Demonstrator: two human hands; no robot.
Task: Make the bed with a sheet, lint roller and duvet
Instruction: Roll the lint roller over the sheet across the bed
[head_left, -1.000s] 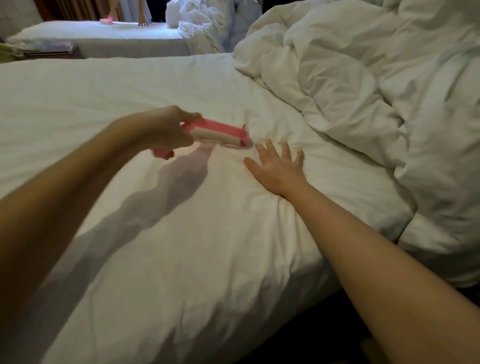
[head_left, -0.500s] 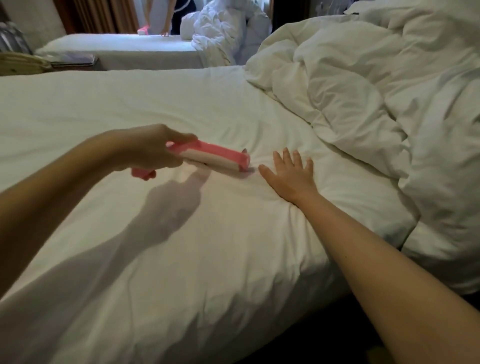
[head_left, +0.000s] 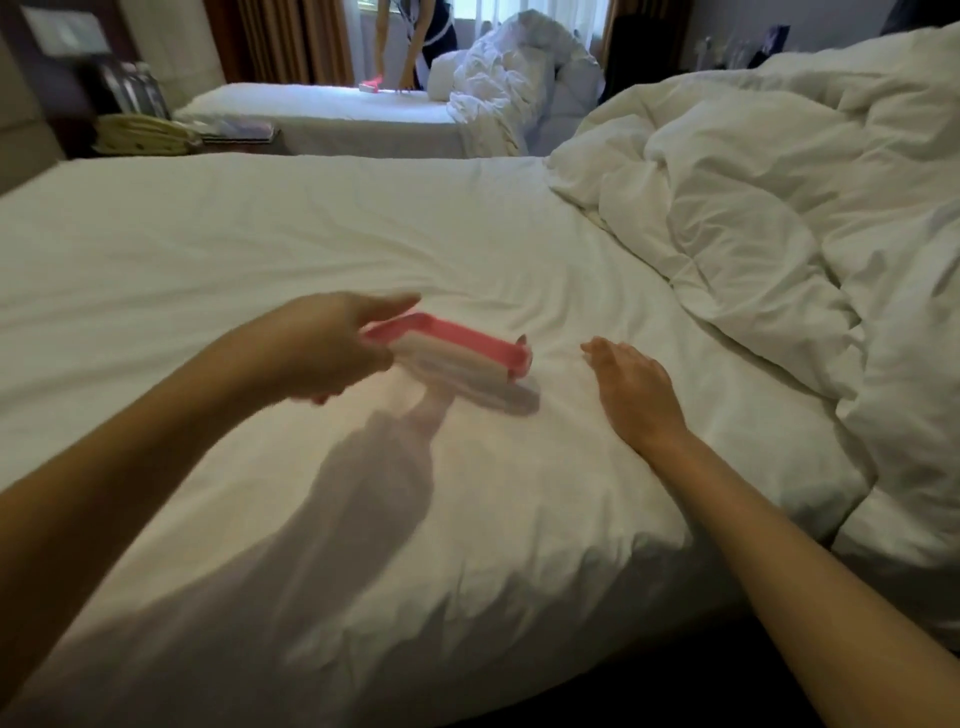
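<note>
A white sheet (head_left: 291, 249) covers the bed in front of me, with creases fanning out near the middle. My left hand (head_left: 332, 348) grips the handle of a pink lint roller (head_left: 457, 348) with a white roll, held just above the sheet and blurred by motion. My right hand (head_left: 628, 384) lies to the right of the roller, fingers straight, on or just over the sheet. A crumpled white duvet (head_left: 779, 208) is heaped over the right side of the bed.
A second bed (head_left: 322, 114) stands behind, with its own bunched duvet (head_left: 514, 83); another person (head_left: 415, 41) leans over it with a pink roller. A nightstand (head_left: 150, 135) with items sits at the back left. The floor at the lower right is dark.
My view has tilted up, so both hands sit lower in the frame. The roller has lifted a little and its far end points toward my right hand, which is less flat on the sheet.
</note>
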